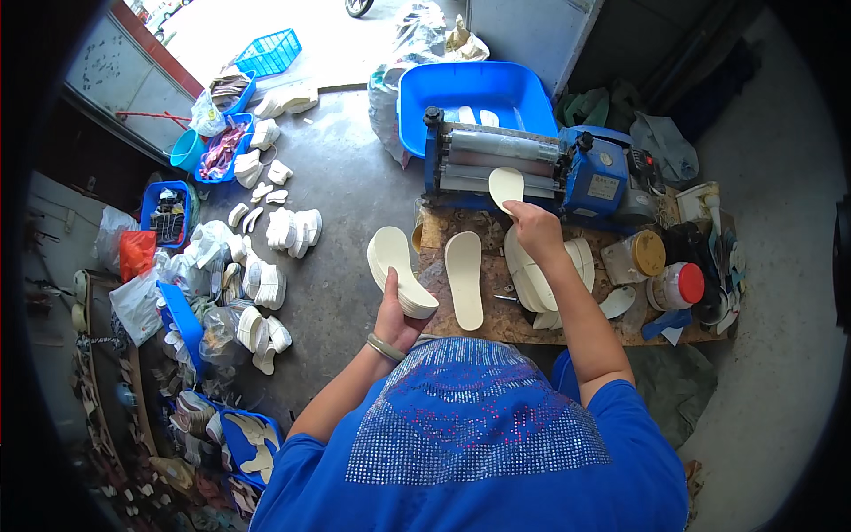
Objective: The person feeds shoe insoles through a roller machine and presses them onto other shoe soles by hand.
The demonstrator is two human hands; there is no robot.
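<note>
Cream foam insole (pixel 506 187) sits pinched by its heel in the right hand (pixel 532 226), toe already on the grey rollers of the blue roller machine (pixel 532 164). The left hand (pixel 396 312) is closed around a fanned stack of cream insoles (pixel 399 273) beside the worn wooden counter (pixel 496 324). Fingers following too close could catch in the rollers; a skewed feed might crease it.

A cream insole (pixel 506 186) lies toe-first against the rollers, seemingly flat. A curved stack of matching insoles (pixel 399 270) stands tilted, fanned.
</note>
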